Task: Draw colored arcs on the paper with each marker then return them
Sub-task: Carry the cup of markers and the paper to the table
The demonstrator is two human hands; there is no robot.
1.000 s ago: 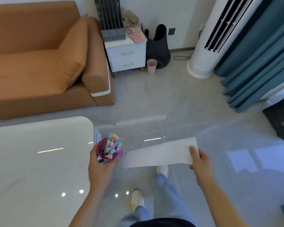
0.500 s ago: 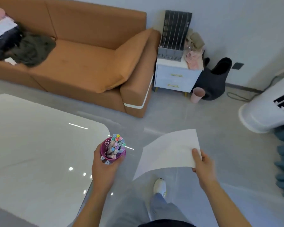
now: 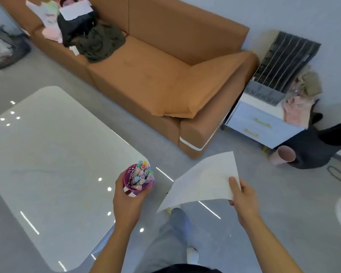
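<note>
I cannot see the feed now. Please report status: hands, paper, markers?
Left hand grips purple cup of markers. Right hand pinches paper, not yet on table. Nothing seen between hands and table.

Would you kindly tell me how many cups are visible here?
2: the purple cup of markers in the left hand, and a pink cup on the floor by the nightstand.

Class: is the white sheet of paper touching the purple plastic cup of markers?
Apart. The head view shows a clear gap between the white paper, in the right hand, and the purple cup, in the left hand.
</note>
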